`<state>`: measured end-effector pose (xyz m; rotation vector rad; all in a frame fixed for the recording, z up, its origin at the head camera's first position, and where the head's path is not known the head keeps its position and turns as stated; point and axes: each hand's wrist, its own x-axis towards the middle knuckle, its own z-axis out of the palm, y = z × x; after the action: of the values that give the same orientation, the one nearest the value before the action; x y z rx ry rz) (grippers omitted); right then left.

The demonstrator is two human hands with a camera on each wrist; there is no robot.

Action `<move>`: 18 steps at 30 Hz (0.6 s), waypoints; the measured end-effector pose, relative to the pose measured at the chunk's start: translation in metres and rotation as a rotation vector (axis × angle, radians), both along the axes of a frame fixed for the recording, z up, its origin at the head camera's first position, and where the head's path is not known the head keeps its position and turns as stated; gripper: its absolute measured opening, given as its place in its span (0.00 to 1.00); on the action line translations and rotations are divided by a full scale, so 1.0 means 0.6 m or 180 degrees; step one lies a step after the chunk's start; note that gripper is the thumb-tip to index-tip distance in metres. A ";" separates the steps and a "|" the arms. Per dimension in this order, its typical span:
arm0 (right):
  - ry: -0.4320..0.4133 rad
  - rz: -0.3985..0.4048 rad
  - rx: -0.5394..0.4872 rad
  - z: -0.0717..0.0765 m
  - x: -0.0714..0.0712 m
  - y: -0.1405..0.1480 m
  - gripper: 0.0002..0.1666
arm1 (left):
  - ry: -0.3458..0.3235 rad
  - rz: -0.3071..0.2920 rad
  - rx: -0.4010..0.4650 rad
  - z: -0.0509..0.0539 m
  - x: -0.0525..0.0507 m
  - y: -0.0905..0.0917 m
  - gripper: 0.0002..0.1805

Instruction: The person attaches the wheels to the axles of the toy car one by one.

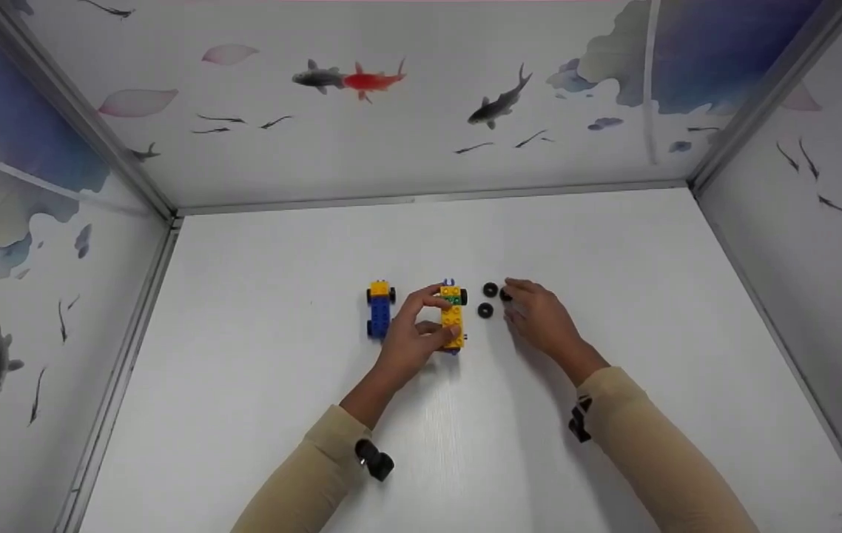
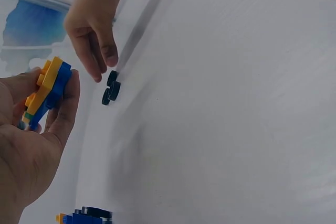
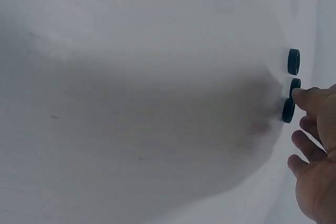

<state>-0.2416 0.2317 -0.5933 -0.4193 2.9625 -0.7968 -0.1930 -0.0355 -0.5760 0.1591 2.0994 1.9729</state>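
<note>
My left hand (image 1: 410, 342) grips a yellow block piece (image 1: 451, 316) with green and blue parts, thumb on one side and fingers on the other. One black wheel shows at its upper right in the head view. In the left wrist view its blue underside (image 2: 58, 87) faces the right hand. Several loose black wheels lie to its right, among them an upper one (image 1: 490, 289) and a lower one (image 1: 485, 310). My right hand (image 1: 541, 318) is over the rightmost wheel (image 1: 505, 295), fingertips at it, fingers loosely bent; whether it is pinched is unclear.
A second vehicle, blue (image 1: 379, 317) with a yellow end and black wheels, stands left of my left hand on the white table (image 1: 280, 296). Walls printed with fish (image 1: 499, 104) enclose the table at the back and both sides.
</note>
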 end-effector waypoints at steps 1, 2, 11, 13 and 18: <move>-0.0011 0.0028 0.0027 0.000 -0.001 0.000 0.29 | 0.0003 -0.0004 0.0011 0.000 0.000 0.000 0.19; -0.0015 0.0057 0.0056 -0.001 -0.001 -0.001 0.28 | 0.0007 -0.0009 0.0019 0.000 0.000 0.000 0.19; 0.0055 0.0005 0.0074 -0.006 -0.002 -0.004 0.17 | 0.0033 -0.0055 0.0164 -0.001 -0.002 -0.001 0.25; 0.0136 -0.0029 0.0035 -0.008 -0.002 -0.004 0.12 | 0.0040 -0.0077 0.0215 -0.003 -0.002 -0.002 0.27; 0.0202 -0.0115 -0.0050 -0.011 0.000 -0.004 0.06 | 0.0052 -0.0110 0.0123 -0.008 -0.002 -0.006 0.31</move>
<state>-0.2416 0.2293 -0.5999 -0.4002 3.0325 -0.8260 -0.1944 -0.0392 -0.5806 0.2181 2.0553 1.9995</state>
